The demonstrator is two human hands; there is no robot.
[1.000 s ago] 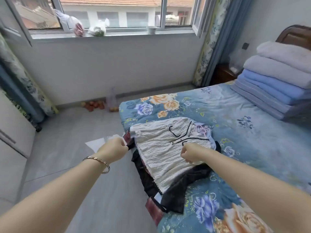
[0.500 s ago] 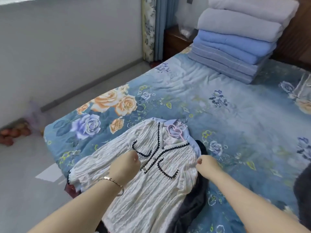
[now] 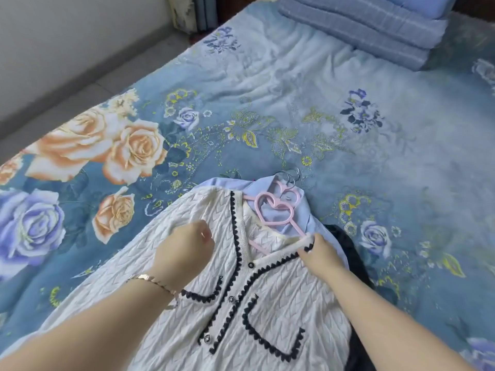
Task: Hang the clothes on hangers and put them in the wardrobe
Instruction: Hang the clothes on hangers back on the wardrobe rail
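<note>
The cardigan [image 3: 267,303] lies flat on the bed [image 3: 294,116]. The right hand [image 3: 320,254] pinches its neckline trim; the left hand [image 3: 184,247] rests curled on its chest (grip unclear). A pink hanger [image 3: 276,210] sits in its neck opening, over a blue shirt [image 3: 301,215].

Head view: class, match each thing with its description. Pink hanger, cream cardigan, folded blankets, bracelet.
Things:
1. pink hanger
2. cream cardigan
3. folded blankets
4. bracelet

Descriptions:
A. worn at the wrist of the left hand
B. stacked at the far end of the bed
C. heart-shaped, lying in the cardigan's neckline
D. black zigzag trim, spread flat on the bed

Pairs: 1-C, 2-D, 3-B, 4-A
</note>
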